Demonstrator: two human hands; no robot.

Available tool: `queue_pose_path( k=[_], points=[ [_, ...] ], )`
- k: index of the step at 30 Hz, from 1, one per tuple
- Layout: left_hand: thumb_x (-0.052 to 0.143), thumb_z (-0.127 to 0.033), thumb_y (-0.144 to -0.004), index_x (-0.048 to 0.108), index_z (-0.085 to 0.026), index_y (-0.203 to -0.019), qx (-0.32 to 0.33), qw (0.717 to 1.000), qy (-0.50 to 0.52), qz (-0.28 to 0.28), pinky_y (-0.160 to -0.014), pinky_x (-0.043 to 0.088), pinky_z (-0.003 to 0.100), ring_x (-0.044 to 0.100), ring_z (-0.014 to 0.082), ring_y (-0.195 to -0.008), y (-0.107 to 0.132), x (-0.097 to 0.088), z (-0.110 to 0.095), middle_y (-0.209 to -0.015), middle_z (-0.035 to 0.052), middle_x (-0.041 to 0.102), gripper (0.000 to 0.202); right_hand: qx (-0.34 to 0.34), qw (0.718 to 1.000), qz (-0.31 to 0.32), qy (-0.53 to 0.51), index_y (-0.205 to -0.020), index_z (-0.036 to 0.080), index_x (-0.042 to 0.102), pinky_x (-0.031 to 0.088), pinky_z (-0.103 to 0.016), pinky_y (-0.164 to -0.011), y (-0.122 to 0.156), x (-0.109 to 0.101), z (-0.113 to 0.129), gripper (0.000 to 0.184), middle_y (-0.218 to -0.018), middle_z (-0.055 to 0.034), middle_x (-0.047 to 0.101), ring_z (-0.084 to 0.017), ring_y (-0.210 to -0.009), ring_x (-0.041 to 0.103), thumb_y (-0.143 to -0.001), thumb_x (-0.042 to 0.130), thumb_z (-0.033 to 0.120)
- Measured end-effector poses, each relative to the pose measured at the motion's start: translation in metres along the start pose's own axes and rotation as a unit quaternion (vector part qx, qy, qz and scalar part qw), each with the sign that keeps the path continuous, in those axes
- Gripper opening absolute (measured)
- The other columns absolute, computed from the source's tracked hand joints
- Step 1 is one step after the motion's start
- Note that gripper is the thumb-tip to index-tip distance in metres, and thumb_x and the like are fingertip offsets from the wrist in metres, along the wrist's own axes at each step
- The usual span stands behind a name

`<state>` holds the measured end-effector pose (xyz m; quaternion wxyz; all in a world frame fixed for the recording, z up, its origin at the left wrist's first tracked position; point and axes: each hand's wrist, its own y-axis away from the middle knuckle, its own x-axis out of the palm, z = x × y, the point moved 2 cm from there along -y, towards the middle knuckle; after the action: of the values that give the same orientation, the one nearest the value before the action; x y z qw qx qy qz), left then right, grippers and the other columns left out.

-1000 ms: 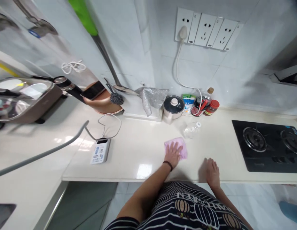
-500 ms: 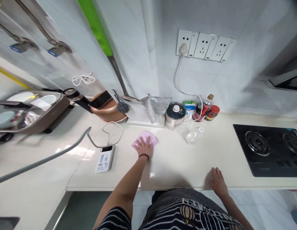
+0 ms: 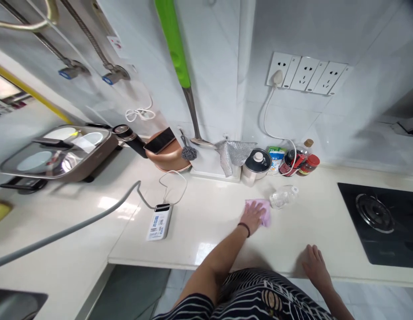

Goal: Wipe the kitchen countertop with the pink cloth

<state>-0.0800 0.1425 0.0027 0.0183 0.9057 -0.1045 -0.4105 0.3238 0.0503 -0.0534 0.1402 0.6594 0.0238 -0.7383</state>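
My left hand [image 3: 252, 215] lies on a pink cloth [image 3: 265, 212] on the pale countertop [image 3: 206, 209], fingers spread and pressing it flat. Just beyond the cloth's right edge, a clear plastic bottle [image 3: 282, 197] rests on its side. Near the counter's front edge, my right hand [image 3: 315, 264] rests with its fingers extended and nothing seen in it. Its palm side is hidden.
Along the wall stand a small lidded pot [image 3: 257, 165], packets [image 3: 276, 159] and jars [image 3: 308, 165]. A black stove [image 3: 376, 222] is at right. To the left are a cabled power bank [image 3: 159, 223], a copper-coloured pan [image 3: 166, 158] and an electric pan [image 3: 99, 155].
My left hand has slid the pink cloth rightward across the counter, close to the bottle. My right hand stays by the front edge. The camera view has shifted left.
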Motion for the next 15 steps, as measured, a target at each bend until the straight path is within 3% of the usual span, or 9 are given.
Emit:
queue_pose_path(
  k=[6,8,12,15],
  points=[
    [0.047,-0.030,-0.096,0.052,-0.022,-0.161,-0.144,0.984,-0.040,-0.097,-0.133,0.006,0.072,0.018,0.0412,-0.167,0.010,-0.110,0.114,-0.177,0.0169,0.033,0.066,0.049,0.997,-0.028,-0.061,-0.167,0.014,0.039,0.036,-0.062,-0.128,0.001,0.021,-0.015,0.087,-0.166,-0.0175,0.050,-0.041,-0.160,0.038,-0.082,0.047,0.034],
    [0.044,-0.032,-0.098,0.044,-0.019,-0.166,-0.203,0.972,-0.055,-0.108,-0.133,0.004,0.072,0.012,0.0409,-0.168,0.019,-0.140,0.145,-0.179,0.0171,0.026,0.069,0.051,0.997,-0.017,-0.059,-0.163,0.009,0.043,0.035,-0.060,-0.130,0.001,0.025,-0.018,0.084,-0.162,-0.0213,0.054,-0.041,-0.160,0.037,-0.083,0.046,0.036],
    [0.042,-0.036,-0.101,0.032,-0.019,-0.171,-0.333,0.933,-0.076,-0.111,-0.134,0.005,0.066,0.005,0.0375,-0.169,0.034,-0.183,0.186,-0.183,0.0139,0.011,0.072,0.058,0.997,-0.006,-0.055,-0.160,0.006,0.047,0.034,-0.062,-0.129,0.001,0.025,-0.020,0.083,-0.160,-0.0238,0.054,-0.043,-0.161,0.035,-0.082,0.046,0.036],
    [0.045,-0.037,-0.102,0.035,-0.017,-0.169,-0.384,0.910,-0.052,-0.150,-0.131,0.008,0.071,0.005,0.0419,-0.168,0.045,-0.196,0.200,-0.183,0.0167,0.012,0.071,0.058,0.996,-0.008,-0.061,-0.162,0.009,0.044,0.033,-0.063,-0.129,0.001,0.023,-0.018,0.085,-0.161,-0.0219,0.054,-0.043,-0.161,0.035,-0.081,0.046,0.034]
  ],
)
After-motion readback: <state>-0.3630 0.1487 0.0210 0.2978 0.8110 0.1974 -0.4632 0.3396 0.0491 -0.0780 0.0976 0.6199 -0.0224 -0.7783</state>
